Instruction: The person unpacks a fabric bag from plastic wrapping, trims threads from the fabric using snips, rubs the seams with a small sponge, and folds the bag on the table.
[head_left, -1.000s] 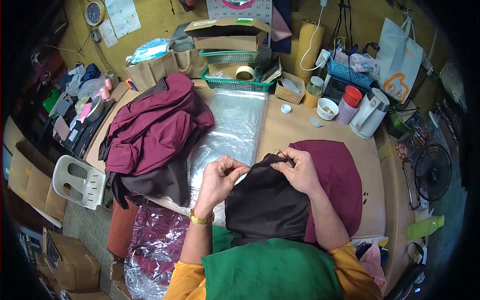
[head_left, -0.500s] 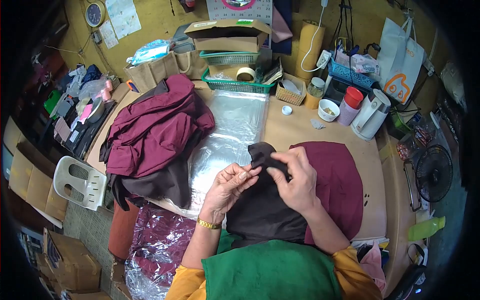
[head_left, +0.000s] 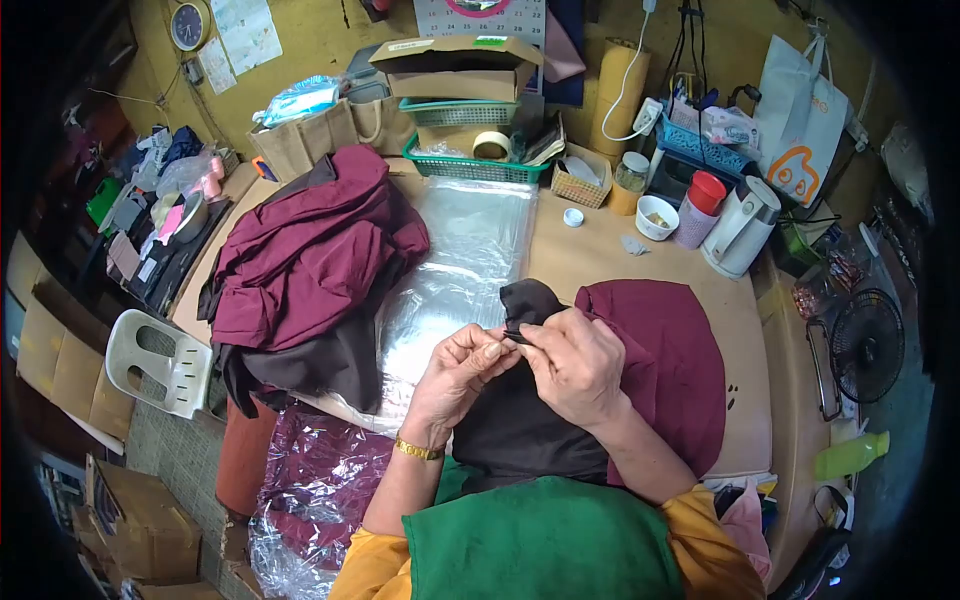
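Right hand (head_left: 580, 370) fingers, spread earlier, have been brought down to a pinch beside the left hand (head_left: 455, 375). Tape (head_left: 490, 135) is contained in the green basket (head_left: 470, 169); the bowl (head_left: 655, 233) is partly filled (contents unclear). Black cloth (head_left: 520, 420) is pinched between both hands' closed fingertips, before the apron (head_left: 545, 550); its gripped edge is partly obscured. Maroon cloth (head_left: 675, 370) is positioned alongside, on the table (head_left: 590, 260).

Cloth (head_left: 530, 410) lies at the worktop's near edge (head_left: 570, 255), lower centre, plastic sheets (head_left: 475, 235) between it and heaped fabric (head_left: 300, 265) at left; upper centre, a box (head_left: 455, 85) tops stacked baskets (head_left: 475, 173) (a kettle (head_left: 738, 228) stands upper right).
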Demonstrator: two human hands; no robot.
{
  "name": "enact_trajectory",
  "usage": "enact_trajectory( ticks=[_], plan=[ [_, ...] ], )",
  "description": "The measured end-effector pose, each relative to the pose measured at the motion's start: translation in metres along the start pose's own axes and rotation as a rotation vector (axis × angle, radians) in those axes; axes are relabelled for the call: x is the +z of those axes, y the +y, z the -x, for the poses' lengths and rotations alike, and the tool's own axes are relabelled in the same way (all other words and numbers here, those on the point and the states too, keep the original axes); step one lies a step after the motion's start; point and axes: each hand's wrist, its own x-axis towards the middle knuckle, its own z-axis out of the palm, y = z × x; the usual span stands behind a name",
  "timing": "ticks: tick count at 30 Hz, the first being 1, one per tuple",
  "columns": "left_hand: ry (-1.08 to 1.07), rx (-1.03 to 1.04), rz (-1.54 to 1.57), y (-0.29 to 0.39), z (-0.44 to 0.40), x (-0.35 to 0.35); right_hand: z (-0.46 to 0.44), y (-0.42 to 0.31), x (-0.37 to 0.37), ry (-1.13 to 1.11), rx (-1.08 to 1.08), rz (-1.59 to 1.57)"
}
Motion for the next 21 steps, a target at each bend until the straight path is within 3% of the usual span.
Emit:
enact_trajectory(
  ticks=[3, 6, 8, 11, 18, 19, 21],
  plan=[
    [0.021, 0.008, -0.030, 0.006, 0.002, 0.013, -0.001, 0.002, 0.002, -0.041, 0.485, -0.460],
    [0.052, 0.009, -0.077, 0.005, 0.001, 0.011, 0.003, 0.010, 0.008, -0.056, 0.488, -0.450],
    [0.052, -0.016, -0.089, 0.002, 0.002, 0.008, 0.006, 0.007, 0.004, 0.064, 0.133, -0.082],
    [0.038, 0.008, -0.113, 0.001, 0.003, 0.006, 0.001, -0.001, -0.004, 0.075, 0.028, 0.042],
    [-0.020, 0.047, -0.233, 0.002, 0.007, 0.013, 0.004, 0.002, -0.002, 0.141, -0.024, 0.084],
    [-0.032, 0.045, -0.234, 0.002, 0.007, 0.013, 0.003, 0.001, -0.001, 0.142, -0.025, 0.084],
    [-0.036, 0.026, -0.200, 0.007, 0.010, 0.016, 0.001, -0.002, 0.002, 0.163, 0.438, -0.477]
  ],
)
